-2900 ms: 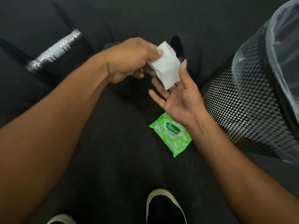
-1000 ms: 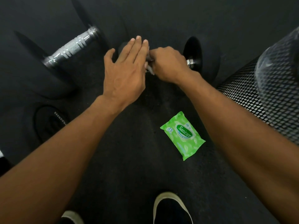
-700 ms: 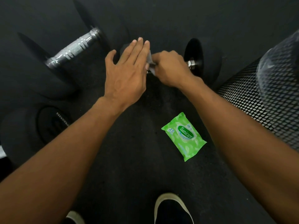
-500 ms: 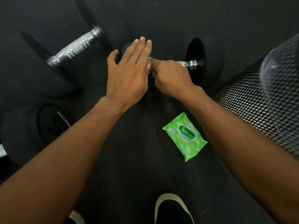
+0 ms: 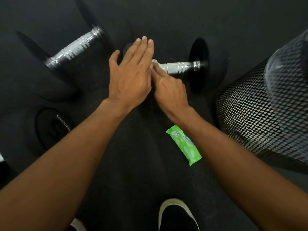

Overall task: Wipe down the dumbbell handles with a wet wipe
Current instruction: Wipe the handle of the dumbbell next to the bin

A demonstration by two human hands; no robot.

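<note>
Two black dumbbells lie on the dark floor. The nearer one has a chrome handle (image 5: 179,67) running right to its black weight head (image 5: 202,64). My right hand (image 5: 168,87) is closed around the left part of that handle, with a white wet wipe (image 5: 155,61) pinched under its fingers; only a small edge of the wipe shows. My left hand (image 5: 131,72) lies flat with fingers straight over the dumbbell's left weight head, which it hides. The second dumbbell's chrome handle (image 5: 75,49) lies to the upper left.
A green wet wipe pack (image 5: 183,144) lies on the floor below my right forearm. A black mesh bin (image 5: 260,110) with a clear liner stands at the right. Another black weight head (image 5: 53,129) sits at the left. My shoe (image 5: 178,215) is at the bottom.
My right hand has slid left along the near dumbbell's handle with the wipe, baring more chrome at the right. My left hand has stayed flat on the left end.
</note>
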